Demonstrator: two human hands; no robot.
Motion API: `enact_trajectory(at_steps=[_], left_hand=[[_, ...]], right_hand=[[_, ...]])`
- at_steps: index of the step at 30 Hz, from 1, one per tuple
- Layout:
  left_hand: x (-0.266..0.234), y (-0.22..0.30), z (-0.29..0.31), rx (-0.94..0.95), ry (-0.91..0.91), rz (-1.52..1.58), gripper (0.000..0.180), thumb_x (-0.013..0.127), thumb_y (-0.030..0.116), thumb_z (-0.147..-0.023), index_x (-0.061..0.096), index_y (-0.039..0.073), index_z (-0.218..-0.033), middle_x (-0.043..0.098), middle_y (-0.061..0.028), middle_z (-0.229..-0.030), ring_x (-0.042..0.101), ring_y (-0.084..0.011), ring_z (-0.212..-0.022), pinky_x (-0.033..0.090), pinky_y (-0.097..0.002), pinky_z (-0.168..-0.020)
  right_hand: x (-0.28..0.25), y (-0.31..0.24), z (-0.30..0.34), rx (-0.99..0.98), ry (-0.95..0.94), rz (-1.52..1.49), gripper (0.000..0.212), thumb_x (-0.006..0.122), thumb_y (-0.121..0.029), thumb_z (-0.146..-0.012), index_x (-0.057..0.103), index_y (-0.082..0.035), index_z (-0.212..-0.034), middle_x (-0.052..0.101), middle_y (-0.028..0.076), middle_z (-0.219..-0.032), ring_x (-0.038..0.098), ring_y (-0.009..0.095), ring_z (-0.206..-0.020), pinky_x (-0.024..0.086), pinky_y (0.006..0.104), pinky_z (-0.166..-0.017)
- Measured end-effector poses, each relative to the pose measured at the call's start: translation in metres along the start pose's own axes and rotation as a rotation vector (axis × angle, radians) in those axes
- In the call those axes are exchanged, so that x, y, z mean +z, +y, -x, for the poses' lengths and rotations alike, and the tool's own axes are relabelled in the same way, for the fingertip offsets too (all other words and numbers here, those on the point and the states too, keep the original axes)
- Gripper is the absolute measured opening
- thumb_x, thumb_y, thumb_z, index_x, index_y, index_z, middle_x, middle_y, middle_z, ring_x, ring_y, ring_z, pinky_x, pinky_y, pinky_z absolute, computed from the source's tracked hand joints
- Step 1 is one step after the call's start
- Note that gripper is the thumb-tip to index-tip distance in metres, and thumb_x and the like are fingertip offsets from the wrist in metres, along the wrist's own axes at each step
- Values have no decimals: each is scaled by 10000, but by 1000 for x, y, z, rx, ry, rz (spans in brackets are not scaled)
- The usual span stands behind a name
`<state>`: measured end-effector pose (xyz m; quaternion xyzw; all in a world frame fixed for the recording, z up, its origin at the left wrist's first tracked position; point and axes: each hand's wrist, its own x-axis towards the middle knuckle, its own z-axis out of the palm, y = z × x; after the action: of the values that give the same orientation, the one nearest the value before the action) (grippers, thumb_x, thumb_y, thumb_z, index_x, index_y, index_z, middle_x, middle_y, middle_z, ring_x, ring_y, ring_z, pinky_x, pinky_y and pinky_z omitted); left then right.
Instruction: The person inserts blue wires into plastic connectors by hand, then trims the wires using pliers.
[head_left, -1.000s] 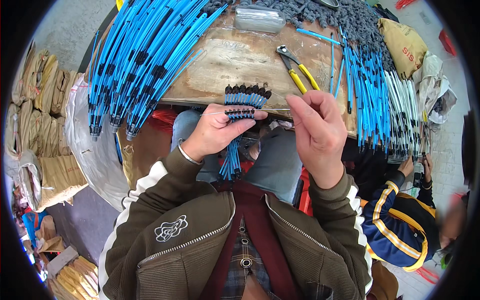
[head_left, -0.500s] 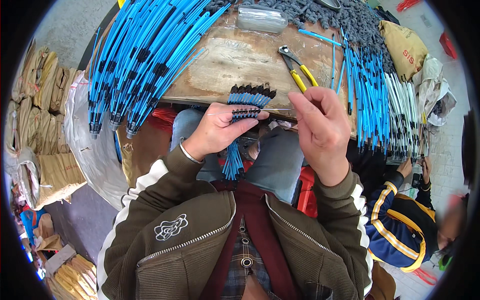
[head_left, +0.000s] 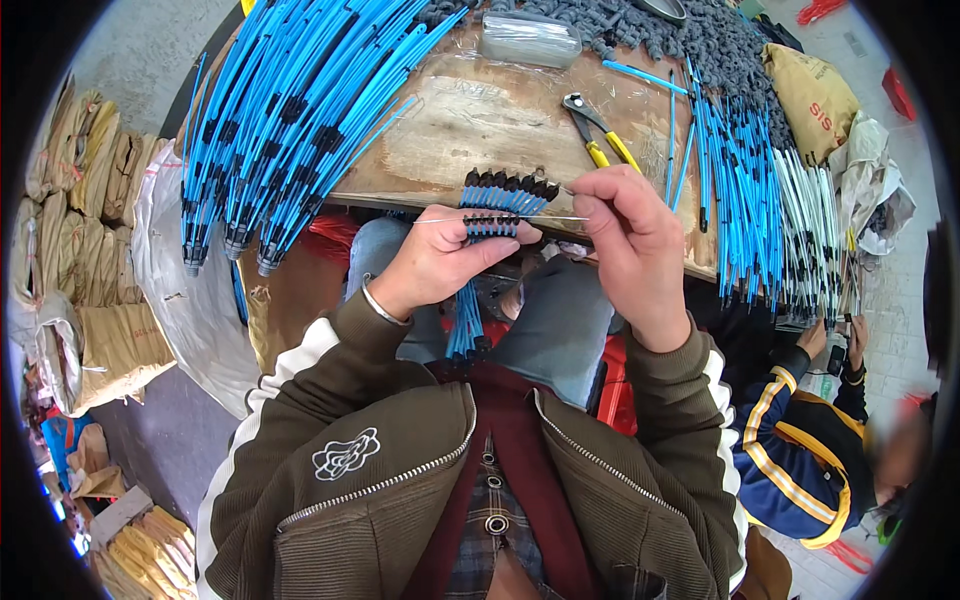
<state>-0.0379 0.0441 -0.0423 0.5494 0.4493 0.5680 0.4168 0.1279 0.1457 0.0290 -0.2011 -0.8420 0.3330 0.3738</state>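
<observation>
My left hand is closed around a row of thin blue rods with black clips, fanned side by side over my lap. Their lower ends hang beneath that hand. A thin straight metal wire runs crosswise through or along the row of black clips and sticks out on both sides; exactly how it passes is too small to tell. My right hand pinches the wire's right end between thumb and forefinger, just beyond the clips.
On the wooden table lie pliers with yellow handles and a clear box of thin wires. Large blue rod bundles overhang its left edge, more rods its right. Grey parts are heaped behind. A co-worker sits at right.
My right hand has shifted slightly left and up, and its fingertips have come onto the wire's right end. My left hand keeps its hold on the rods, nearly still.
</observation>
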Motion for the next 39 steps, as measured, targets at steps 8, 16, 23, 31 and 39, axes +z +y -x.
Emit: enact_trajectory(at_steps=[8,16,23,31,39], left_hand=[[-2,0,2,-56,12,77,178,564,-43,-814,630,-21,-978,665,-105,-974,606,-161,-943,458,-300,-864],[-2,1,1,-78,24,105,180,564,-40,-819,628,-18,-986,663,-111,-979,605,-164,-946,457,-300,-866],[0,3,0,-67,3,72,173,565,-36,-822,629,-18,-982,662,-109,-971,607,-166,-943,458,-301,-863],[1,-7,2,-4,26,143,177,597,14,-827,648,0,-995,676,-86,-955,634,-159,-907,495,-287,-810],[-6,0,4,-28,-14,72,175,599,16,-826,648,-3,-993,676,-70,-939,622,-149,-900,484,-285,-818]], right_hand=[[-4,-1,-8,-89,-83,31,117,583,42,-802,614,7,-910,566,81,-820,545,172,-713,429,251,-614],[0,-2,-7,-293,14,284,205,615,80,-720,617,-15,-903,556,109,-806,572,242,-696,464,303,-593],[3,-8,-5,-181,-2,121,206,612,69,-753,618,-5,-945,564,106,-846,565,206,-728,451,274,-607],[9,-8,-3,-147,-78,76,269,556,74,-778,609,-6,-1029,545,94,-831,547,202,-731,442,278,-631],[2,-4,-10,-124,-242,25,292,514,60,-809,607,-21,-1073,506,74,-795,497,193,-719,408,268,-639]])
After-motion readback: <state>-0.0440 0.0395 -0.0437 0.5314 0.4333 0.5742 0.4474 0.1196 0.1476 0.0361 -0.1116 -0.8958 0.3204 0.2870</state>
